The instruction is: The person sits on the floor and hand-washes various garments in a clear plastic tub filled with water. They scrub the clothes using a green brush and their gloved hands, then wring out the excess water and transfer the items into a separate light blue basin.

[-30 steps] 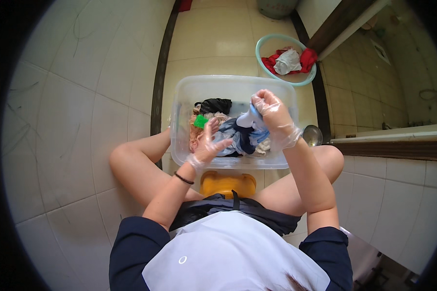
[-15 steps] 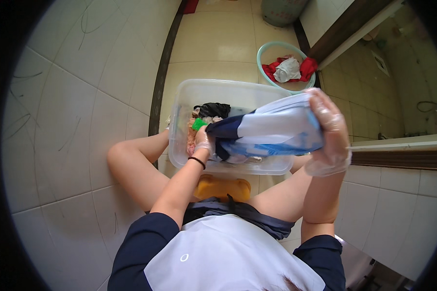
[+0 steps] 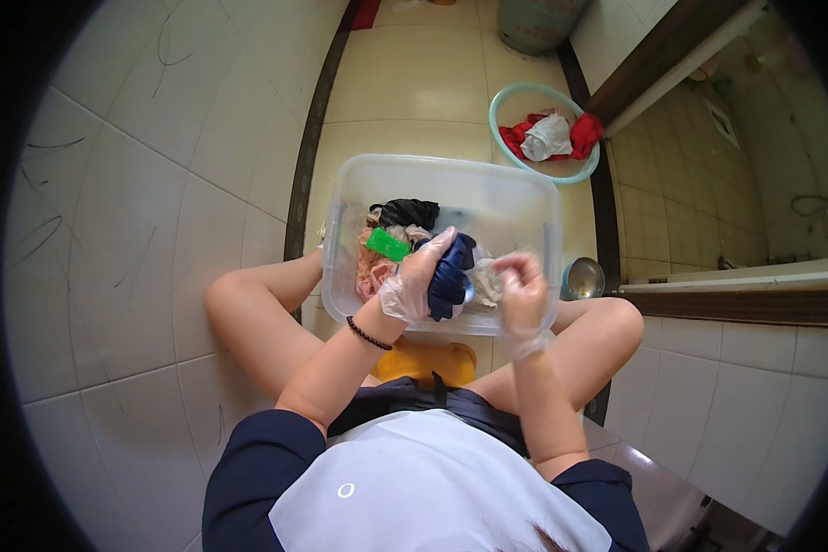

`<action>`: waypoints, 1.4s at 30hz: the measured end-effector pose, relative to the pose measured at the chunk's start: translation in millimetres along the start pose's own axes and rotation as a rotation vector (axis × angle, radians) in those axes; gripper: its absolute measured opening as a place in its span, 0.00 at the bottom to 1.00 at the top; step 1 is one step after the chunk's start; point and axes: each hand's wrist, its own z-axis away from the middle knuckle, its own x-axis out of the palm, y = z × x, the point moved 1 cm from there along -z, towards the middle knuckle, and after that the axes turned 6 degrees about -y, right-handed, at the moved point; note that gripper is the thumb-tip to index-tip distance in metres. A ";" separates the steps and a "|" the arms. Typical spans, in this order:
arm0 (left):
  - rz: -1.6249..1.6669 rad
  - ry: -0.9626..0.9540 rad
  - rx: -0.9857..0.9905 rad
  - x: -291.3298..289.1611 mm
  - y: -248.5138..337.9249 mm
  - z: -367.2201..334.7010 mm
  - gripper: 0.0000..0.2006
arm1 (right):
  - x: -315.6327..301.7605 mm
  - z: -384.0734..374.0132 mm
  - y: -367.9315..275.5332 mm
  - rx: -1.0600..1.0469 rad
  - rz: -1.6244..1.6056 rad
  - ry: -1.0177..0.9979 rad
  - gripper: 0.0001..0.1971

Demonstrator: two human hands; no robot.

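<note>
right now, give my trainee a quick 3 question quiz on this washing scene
1. True or false: both hands wear thin clear gloves.
2. What does the left hand grip? A) green brush B) dark blue cloth C) metal bowl
3. Where do the red and white clothes lie?

Key
1. True: the left hand and the right hand are both gloved.
2. B: it is closed on the dark blue cloth over the clear tub; the green brush lies in the tub beside it.
3. In the round teal basin beyond the tub.
</note>
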 end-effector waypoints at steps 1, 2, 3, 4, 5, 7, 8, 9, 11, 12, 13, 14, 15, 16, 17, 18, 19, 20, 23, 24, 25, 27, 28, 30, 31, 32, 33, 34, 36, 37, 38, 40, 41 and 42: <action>-0.014 -0.022 -0.067 0.6 -2.8 -1.2 0.21 | 9.9 14.6 -0.3 0.046 -0.129 -0.113 0.05; -0.075 -0.062 -0.048 -8.9 -9.4 -8.4 0.19 | 16.1 22.0 15.2 0.072 -0.205 -0.139 0.06; -0.149 0.030 -0.067 6.3 -10.7 -4.5 0.18 | 18.1 21.2 27.9 0.242 -0.227 -0.142 0.10; -0.225 0.122 -0.084 24.0 -13.5 0.5 0.18 | 16.4 20.5 39.6 0.462 -0.438 -0.123 0.11; -0.212 0.138 -0.030 30.1 -19.0 4.4 0.17 | 27.8 15.8 35.7 0.675 -0.668 -0.153 0.13; -0.247 0.170 -0.046 43.6 -23.4 17.2 0.14 | 40.2 5.6 28.1 1.020 -1.009 -0.134 0.15; -0.227 0.023 -0.104 40.0 -26.1 20.9 0.15 | 45.5 1.5 33.4 1.084 -1.078 -0.162 0.15; -0.256 0.027 -0.106 50.8 -27.3 26.4 0.14 | 45.4 -2.6 41.2 1.046 -1.085 -0.212 0.15; -0.214 -0.094 -0.139 57.9 -29.6 35.1 0.14 | 46.1 -12.9 60.7 0.960 -1.095 -0.307 0.15; -0.136 -0.102 -0.112 64.4 -23.5 41.0 0.14 | 44.1 -16.0 70.9 0.923 -1.089 -0.327 0.15; -0.059 -0.110 -0.085 73.9 -16.2 50.3 0.14 | 41.0 -20.6 80.4 0.879 -1.073 -0.351 0.15; 0.020 -0.109 -0.058 83.0 -7.1 62.1 0.14 | 41.8 -22.5 92.4 0.850 -1.064 -0.373 0.15; 0.018 -0.088 -0.036 88.9 4.9 74.3 0.16 | 42.1 -24.1 98.9 0.835 -1.048 -0.383 0.15; 0.043 -0.087 -0.017 93.7 8.7 79.1 0.16 | 39.7 -24.5 104.9 0.819 -1.035 -0.387 0.15; 0.070 -0.082 0.006 95.6 10.3 84.8 0.17 | 40.1 -24.0 109.7 0.811 -1.012 -0.395 0.15; 0.096 -0.079 0.028 96.9 10.2 87.9 0.17 | 39.7 -23.1 114.5 0.810 -0.992 -0.402 0.15; 0.106 -0.123 0.028 98.4 7.5 89.5 0.17 | 38.1 -21.8 119.3 0.821 -0.981 -0.408 0.15; 0.112 -0.162 -0.004 98.6 6.4 89.5 0.17 | 37.9 -22.7 120.7 0.823 -0.963 -0.421 0.15; 0.158 -0.239 -0.093 102.1 3.4 86.8 0.16 | 36.9 -19.4 126.3 0.835 -0.971 -0.462 0.15; 0.121 -0.245 -0.095 105.6 2.3 86.9 0.15 | 35.4 -18.5 128.5 0.836 -0.983 -0.473 0.15; 0.084 -0.252 -0.097 108.8 0.8 87.4 0.15 | 32.7 -19.3 130.7 0.832 -0.992 -0.486 0.15; 0.001 -0.216 -0.083 112.7 -5.1 90.4 0.14 | 37.1 -22.3 134.0 0.833 -1.029 -0.530 0.16; -0.045 -0.210 -0.091 112.4 -7.6 88.9 0.13 | 38.8 -23.3 135.8 0.828 -1.049 -0.544 0.16; -0.129 -0.018 -0.083 124.3 -1.6 87.2 0.11 | 32.8 -28.5 138.9 0.791 -1.074 -0.553 0.16; -0.201 -0.031 0.013 117.6 4.5 82.8 0.12 | 30.5 -30.8 141.1 0.758 -1.061 -0.550 0.16; -0.273 -0.039 0.111 104.4 12.7 78.1 0.14 | 29.6 -33.4 142.0 0.725 -1.042 -0.546 0.16; -0.174 -0.078 0.050 83.8 21.2 68.3 0.17 | 31.2 -34.3 143.3 0.691 -1.017 -0.548 0.16; -0.089 -0.078 0.022 61.9 30.7 55.9 0.18 | 38.7 -35.0 140.5 0.646 -0.718 -0.422 0.17; -0.081 -0.191 -0.155 55.7 54.0 23.9 0.19 | -10.3 -46.7 187.7 0.478 0.232 -0.387 0.19; -0.305 -0.161 -0.042 35.9 58.8 -4.7 0.18 | -28.2 -48.7 206.0 0.394 0.701 -0.360 0.21; -0.504 0.045 0.123 -35.2 66.4 12.2 0.17 | 38.6 -29.6 118.2 0.632 0.065 -0.421 0.20; -0.894 0.103 0.164 -65.6 56.8 -18.2 0.16 | 21.1 -37.6 68.5 0.907 -0.382 -0.328 0.18; -1.155 0.281 0.210 -108.7 48.7 -35.6 0.18 | 24.3 -40.0 46.6 0.860 -0.510 -0.328 0.16; -1.550 0.368 -0.047 -22.1 57.1 -5.8 0.19 | 6.4 -41.7 36.1 0.831 -0.616 -0.308 0.17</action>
